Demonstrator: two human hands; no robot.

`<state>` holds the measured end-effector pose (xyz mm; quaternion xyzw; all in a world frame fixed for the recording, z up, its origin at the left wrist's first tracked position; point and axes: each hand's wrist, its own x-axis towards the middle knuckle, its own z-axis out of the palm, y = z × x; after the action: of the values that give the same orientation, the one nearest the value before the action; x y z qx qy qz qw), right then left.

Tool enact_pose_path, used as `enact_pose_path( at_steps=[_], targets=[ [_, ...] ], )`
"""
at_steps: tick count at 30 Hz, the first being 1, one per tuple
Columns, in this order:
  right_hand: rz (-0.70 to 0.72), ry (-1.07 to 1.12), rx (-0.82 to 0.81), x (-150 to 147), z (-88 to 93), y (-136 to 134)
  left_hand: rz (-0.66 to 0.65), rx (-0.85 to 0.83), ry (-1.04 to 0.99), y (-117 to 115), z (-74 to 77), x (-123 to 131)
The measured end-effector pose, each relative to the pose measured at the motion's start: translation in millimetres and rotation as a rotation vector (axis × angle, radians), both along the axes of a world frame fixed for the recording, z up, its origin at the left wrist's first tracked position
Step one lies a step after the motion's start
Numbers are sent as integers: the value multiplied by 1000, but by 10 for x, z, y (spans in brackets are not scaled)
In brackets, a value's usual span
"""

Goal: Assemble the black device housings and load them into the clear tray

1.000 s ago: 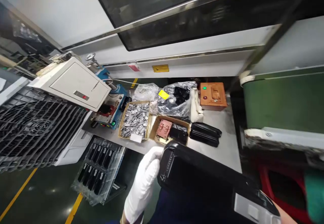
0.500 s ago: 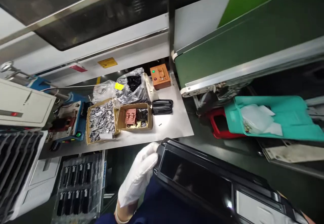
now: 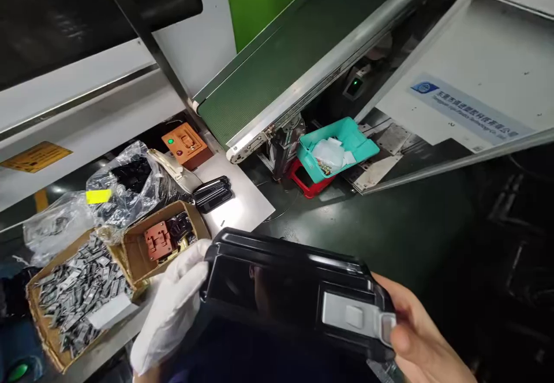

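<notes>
**Factory floor, black housing held at both ends**

Dark floor fills the near ground under my hands. I grip a black housing point(image 3: 294, 290) low in view, level and broadside, so its glossy face turns up to me. My left hand point(image 3: 173, 308), in a white glove, wraps the left end with fingers curled around the edge. My right hand point(image 3: 419, 337), bare, pinches the right end, thumb pressing on a grey tab point(image 3: 387, 328). Holding both ends keeps the long part steady. It is a shiny, rimmed moulding with a grey inset panel point(image 3: 346, 315) near the right.

Just beyond the glove a table point(image 3: 242, 204) carries a box point(image 3: 162, 241) with a red block, a box of grey clips point(image 3: 78, 299), bagged parts point(image 3: 125, 181) and an orange switch box point(image 3: 185, 143). Farther off, a green conveyor point(image 3: 294, 54) slopes down above a teal bin point(image 3: 337, 146).
</notes>
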<state>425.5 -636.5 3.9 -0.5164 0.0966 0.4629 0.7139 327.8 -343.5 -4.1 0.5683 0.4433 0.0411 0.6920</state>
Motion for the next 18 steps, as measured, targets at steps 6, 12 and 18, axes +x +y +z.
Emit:
enact_pose_path(
  at_steps=[6, 12, 18],
  targets=[
    [3, 63, 71, -272, -49, 141, 170, 70, 42, 209, -174, -153],
    [-121, -52, -81, -702, -272, 147, -136, 142, 56, 458, -130, -51],
    [-130, -1134, -553, -1120, -164, 127, -638, 112, -64, 976, -341, 95]
  ],
)
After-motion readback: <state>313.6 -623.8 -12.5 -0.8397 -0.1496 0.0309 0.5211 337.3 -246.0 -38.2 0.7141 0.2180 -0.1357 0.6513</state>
